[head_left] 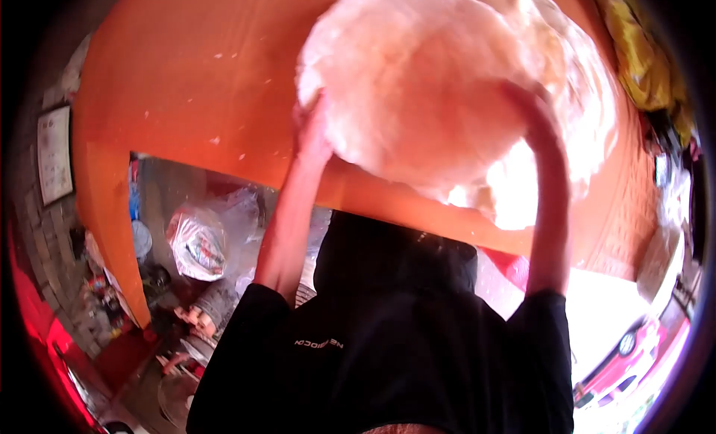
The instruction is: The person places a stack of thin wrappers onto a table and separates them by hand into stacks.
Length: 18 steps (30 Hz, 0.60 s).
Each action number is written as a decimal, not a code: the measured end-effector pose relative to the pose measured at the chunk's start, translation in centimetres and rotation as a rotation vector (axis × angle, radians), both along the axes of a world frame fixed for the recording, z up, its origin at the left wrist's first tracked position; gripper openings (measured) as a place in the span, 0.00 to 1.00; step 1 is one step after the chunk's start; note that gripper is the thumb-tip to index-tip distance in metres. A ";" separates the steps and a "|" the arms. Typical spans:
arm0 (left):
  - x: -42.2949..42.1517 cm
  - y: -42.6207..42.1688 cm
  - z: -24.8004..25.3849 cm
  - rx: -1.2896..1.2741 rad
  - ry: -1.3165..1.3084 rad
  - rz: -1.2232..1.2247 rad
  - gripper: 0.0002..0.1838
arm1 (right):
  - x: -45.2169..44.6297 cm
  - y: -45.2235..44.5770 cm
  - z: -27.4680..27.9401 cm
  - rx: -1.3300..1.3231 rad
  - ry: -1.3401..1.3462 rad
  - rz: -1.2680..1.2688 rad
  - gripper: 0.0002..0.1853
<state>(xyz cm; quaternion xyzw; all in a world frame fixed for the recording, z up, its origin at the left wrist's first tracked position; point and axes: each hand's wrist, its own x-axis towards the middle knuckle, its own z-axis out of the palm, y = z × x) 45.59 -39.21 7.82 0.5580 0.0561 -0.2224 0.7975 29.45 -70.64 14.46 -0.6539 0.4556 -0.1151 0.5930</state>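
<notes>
A large, pale, roughly round sheet with a soft, uneven surface (425,83) is between my two hands over the orange table. Its exact material is hard to tell in the glare. My left hand (311,109) grips its left edge, though the fingers blend into the bright surface. On the right side, my right hand (522,98) holds the sheet near its edge, its fingertips smeared. Behind and to the right lies a brighter, layered pale pile (585,113), partly covered by the sheet.
The orange table (194,83) has pale specks on it and a cut-out corner at left. Below that stand a plastic-wrapped bundle (198,244) and assorted items. Yellow cloth (640,53) hangs at the far right. A framed sheet (54,156) is on the brick wall.
</notes>
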 end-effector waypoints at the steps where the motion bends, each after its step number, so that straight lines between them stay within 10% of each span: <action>1: 0.2 -0.2 0.8 0.004 -0.064 0.029 0.24 | 0.4 0.4 0.9 -0.039 -0.021 -0.010 0.29; 9: 8.6 10.4 7.6 0.168 -0.213 0.339 0.20 | 11.6 9.1 10.0 0.028 -0.269 0.265 0.19; 18: 15.4 30.7 -0.7 0.280 -0.041 0.321 0.25 | 21.2 23.7 -6.4 0.401 -0.245 0.544 0.14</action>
